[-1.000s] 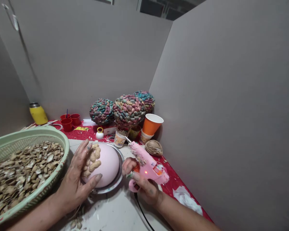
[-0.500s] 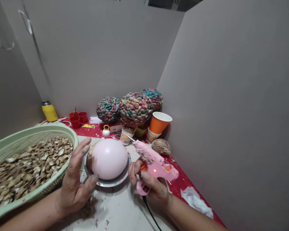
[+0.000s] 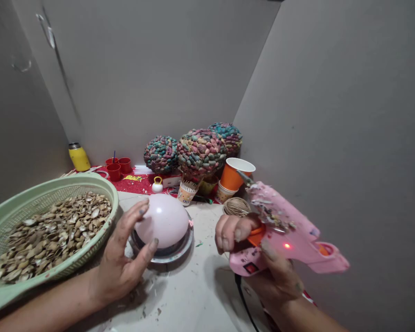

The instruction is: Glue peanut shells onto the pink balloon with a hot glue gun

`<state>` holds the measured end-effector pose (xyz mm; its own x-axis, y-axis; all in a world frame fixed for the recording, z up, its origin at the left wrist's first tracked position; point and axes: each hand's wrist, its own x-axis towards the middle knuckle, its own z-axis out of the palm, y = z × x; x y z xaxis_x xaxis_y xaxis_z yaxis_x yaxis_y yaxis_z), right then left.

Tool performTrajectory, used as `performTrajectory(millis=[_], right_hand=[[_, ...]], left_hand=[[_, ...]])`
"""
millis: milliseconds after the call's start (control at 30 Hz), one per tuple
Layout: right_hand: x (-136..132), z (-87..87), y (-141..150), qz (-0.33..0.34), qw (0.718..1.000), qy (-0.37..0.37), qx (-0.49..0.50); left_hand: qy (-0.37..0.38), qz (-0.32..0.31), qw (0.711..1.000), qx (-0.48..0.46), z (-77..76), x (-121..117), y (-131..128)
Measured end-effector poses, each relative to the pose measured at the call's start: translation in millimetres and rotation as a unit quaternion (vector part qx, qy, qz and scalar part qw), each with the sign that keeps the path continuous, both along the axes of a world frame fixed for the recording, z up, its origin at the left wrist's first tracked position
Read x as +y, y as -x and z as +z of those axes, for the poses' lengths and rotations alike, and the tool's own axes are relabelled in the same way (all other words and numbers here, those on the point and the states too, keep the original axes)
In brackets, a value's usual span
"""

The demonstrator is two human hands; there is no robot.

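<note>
A pale pink balloon (image 3: 164,221) rests on a round metal-rimmed dish (image 3: 189,246) at the middle of the table. My left hand (image 3: 126,256) is beside the balloon's left side, thumb and fingers spread; whether the fingertips touch it I cannot tell. My right hand (image 3: 259,249) is wrapped round the handle of a pink hot glue gun (image 3: 290,230), fingers at its orange trigger. The gun's red light glows, dried glue clings to its side, and its nozzle points up and left. A black cord hangs from the handle.
A green colander (image 3: 114,198) of shells (image 3: 55,235) stands at the left. Behind are shell-covered balls (image 3: 200,152), an orange paper cup (image 3: 232,177), twine (image 3: 237,206), red cups (image 3: 114,171) and a yellow bottle (image 3: 79,157). Grey panels (image 3: 159,69) enclose the back and sides.
My right hand has brought the glue gun up and to the right, away from the balloon and closer to me. The balloon has turned, its pink knot now showing at the right.
</note>
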<state>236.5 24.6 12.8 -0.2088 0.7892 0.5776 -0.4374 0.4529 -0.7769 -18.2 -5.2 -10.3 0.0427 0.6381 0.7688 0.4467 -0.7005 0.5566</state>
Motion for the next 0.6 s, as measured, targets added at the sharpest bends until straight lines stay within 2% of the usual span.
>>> performTrajectory(millis=[100,167,267,367,433,500,600], right_hand=[[-10.8,10.0,1.0,-0.005,1.000,0.024,0.003],[-20.1,13.8,0.5,0.007,0.999,0.037,-0.019],[-33.6,17.0,-5.5,0.043,0.996,0.034,-0.064],[-39.2,20.8,-15.4,0.060,0.996,0.006,-0.069],[-37.0,24.1,-19.8,0.071,0.995,-0.035,-0.053],[-32.5,26.3,-20.0,0.041,0.997,-0.060,-0.032],[-24.7,24.5,-14.8,-0.014,0.999,-0.026,-0.016]], left_hand=[[-0.031,-0.085,0.988,0.122,8.9,-9.3,-7.7],[-0.011,-0.139,0.976,0.165,16.3,-16.7,-15.6],[0.069,-0.226,0.948,0.211,25.4,-25.8,-27.5],[0.166,-0.311,0.908,0.227,29.6,-30.4,-35.1],[0.199,-0.341,0.890,0.228,27.5,-32.0,-38.0],[0.211,-0.360,0.881,0.224,19.9,-34.2,-40.0],[0.228,-0.375,0.874,0.208,2.4,-41.0,-41.1]])
